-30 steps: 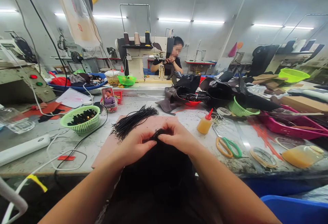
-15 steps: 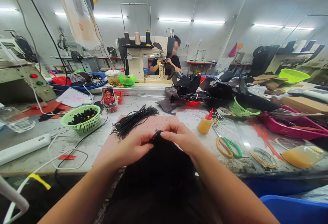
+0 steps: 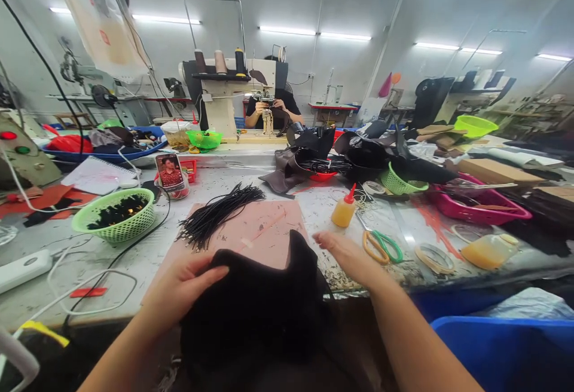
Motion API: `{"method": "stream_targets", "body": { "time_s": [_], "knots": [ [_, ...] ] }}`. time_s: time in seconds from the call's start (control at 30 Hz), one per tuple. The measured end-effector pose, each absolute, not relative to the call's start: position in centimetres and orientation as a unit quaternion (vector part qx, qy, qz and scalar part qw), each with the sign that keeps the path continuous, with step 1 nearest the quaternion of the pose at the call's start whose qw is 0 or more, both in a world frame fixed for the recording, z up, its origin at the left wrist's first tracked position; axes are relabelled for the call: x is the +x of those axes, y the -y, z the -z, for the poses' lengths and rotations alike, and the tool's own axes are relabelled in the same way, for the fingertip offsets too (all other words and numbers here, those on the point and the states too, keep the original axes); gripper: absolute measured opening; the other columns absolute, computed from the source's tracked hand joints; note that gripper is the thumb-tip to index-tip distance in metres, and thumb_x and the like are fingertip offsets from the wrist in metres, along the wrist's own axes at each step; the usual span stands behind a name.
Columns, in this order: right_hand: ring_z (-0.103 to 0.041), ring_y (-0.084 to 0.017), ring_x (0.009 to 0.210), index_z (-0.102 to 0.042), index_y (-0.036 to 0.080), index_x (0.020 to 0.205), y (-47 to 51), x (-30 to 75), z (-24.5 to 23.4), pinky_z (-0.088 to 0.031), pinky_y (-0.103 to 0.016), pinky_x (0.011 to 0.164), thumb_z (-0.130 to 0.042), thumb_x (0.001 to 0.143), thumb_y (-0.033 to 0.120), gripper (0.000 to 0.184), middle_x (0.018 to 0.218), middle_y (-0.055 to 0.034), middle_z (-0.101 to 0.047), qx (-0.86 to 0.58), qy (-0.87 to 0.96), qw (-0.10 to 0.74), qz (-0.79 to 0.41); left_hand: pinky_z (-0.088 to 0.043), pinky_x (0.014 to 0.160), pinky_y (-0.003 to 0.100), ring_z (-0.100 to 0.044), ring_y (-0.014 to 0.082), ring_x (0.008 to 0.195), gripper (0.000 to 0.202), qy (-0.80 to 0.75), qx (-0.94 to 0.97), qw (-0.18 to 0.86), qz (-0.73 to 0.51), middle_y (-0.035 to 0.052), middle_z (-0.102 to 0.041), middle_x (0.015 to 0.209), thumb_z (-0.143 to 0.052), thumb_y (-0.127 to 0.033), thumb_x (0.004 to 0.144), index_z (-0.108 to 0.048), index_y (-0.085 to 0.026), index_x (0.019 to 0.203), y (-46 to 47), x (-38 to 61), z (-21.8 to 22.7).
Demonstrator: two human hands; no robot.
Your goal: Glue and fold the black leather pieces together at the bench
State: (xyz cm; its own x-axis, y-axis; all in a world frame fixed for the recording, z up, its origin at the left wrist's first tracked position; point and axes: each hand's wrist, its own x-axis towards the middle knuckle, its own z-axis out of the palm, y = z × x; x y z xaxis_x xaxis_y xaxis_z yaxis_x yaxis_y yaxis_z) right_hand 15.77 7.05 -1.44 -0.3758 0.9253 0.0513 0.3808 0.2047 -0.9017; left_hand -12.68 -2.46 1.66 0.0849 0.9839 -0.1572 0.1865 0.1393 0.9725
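Note:
A black piece of fabric (image 3: 260, 302) lies over the near table edge and my lap, one pointed corner standing up near the middle. My left hand (image 3: 182, 287) grips its left edge, thumb on top. My right hand (image 3: 347, 254) is off the fabric, just right of the raised corner, fingers stretched out and holding nothing. Beyond the fabric a pink mat (image 3: 255, 230) carries a bundle of black cords (image 3: 215, 216).
A green basket (image 3: 114, 216) of dark small parts, a phone (image 3: 168, 171), and white cables sit left. A glue bottle (image 3: 343, 210), scissors (image 3: 381, 245), tape rings and a pink tray (image 3: 479, 207) lie right. A person works at a sewing machine (image 3: 224, 93) beyond. A blue bin (image 3: 506, 350) stands near right.
Both hands were pinching the fabric's top edge together. Now my right hand has let go and moved right, my left hand has shifted left and down, and the view has swung rightward.

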Motion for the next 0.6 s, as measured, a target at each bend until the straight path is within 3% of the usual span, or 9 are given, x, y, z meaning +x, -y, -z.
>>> {"method": "stream_targets", "body": {
  "time_s": [0.13,0.23,0.3,0.4,0.5,0.6],
  "knots": [
    [-0.050,-0.025,0.111,-0.057,0.022,0.106,-7.2,14.4,4.1,-0.035,-0.042,0.097,-0.050,0.069,0.071,0.062,0.117,-0.0088,-0.057,-0.436,0.647,0.330,-0.531,-0.053,0.065,0.030,-0.065,0.0225,0.070,0.024,-0.555,0.466,0.568,-0.390,0.0035,-0.073,0.076,-0.067,-0.038,0.071,-0.073,-0.021,0.087,4.3,-14.5,-0.8],
    [-0.057,-0.025,0.094,-0.060,0.018,0.089,-7.8,12.5,3.9,-0.042,-0.041,0.087,-0.058,0.062,0.069,0.057,0.094,-0.0077,-0.064,-0.424,0.639,0.316,-0.558,-0.052,0.067,0.029,-0.065,0.0225,0.073,0.023,-0.570,0.470,0.549,-0.391,0.0023,-0.074,0.084,-0.066,-0.037,0.069,-0.074,-0.023,0.085,5.9,-15.9,-1.5],
    [-0.059,-0.023,0.077,-0.058,0.017,0.078,-7.6,11.5,2.7,-0.046,-0.038,0.075,-0.065,0.059,0.063,0.050,0.076,-0.0048,-0.063,-0.402,0.642,0.286,-0.587,-0.051,0.065,0.027,-0.065,0.0220,0.069,0.031,-0.550,0.495,0.551,-0.386,0.0025,-0.074,0.078,-0.063,-0.046,0.067,-0.075,-0.023,0.085,6.8,-16.4,-2.4],
    [-0.055,-0.016,0.063,-0.056,0.017,0.077,-5.6,10.3,-0.2,-0.045,-0.029,0.060,-0.062,0.065,0.056,0.041,0.068,-0.0004,-0.059,-0.324,0.649,0.251,-0.641,-0.049,0.066,0.026,-0.066,0.0231,0.072,0.048,-0.516,0.539,0.583,-0.321,0.0053,-0.074,0.080,-0.058,-0.058,0.068,-0.072,-0.022,0.096,7.5,-15.6,-3.8],
    [-0.047,-0.011,0.059,-0.051,0.019,0.069,-2.5,9.6,-3.7,-0.038,-0.023,0.054,-0.057,0.076,0.040,0.024,0.064,0.0025,-0.051,-0.233,0.745,0.287,-0.556,-0.047,0.081,0.028,-0.061,0.0251,0.097,0.051,-0.499,0.607,0.566,-0.248,0.0049,-0.069,0.106,-0.062,-0.051,0.072,-0.060,-0.025,0.115,7.6,-12.6,-5.6],
    [-0.039,-0.010,0.055,-0.040,0.020,0.061,0.1,9.1,-6.6,-0.032,-0.022,0.051,-0.056,0.078,0.023,0.024,0.058,0.0045,-0.042,-0.168,0.819,0.384,-0.392,-0.046,0.082,0.028,-0.060,0.0227,0.093,0.037,-0.495,0.670,0.501,-0.236,0.0025,-0.068,0.101,-0.058,-0.040,0.078,-0.060,-0.024,0.112,7.8,-9.3,-7.4]
  ]
}}
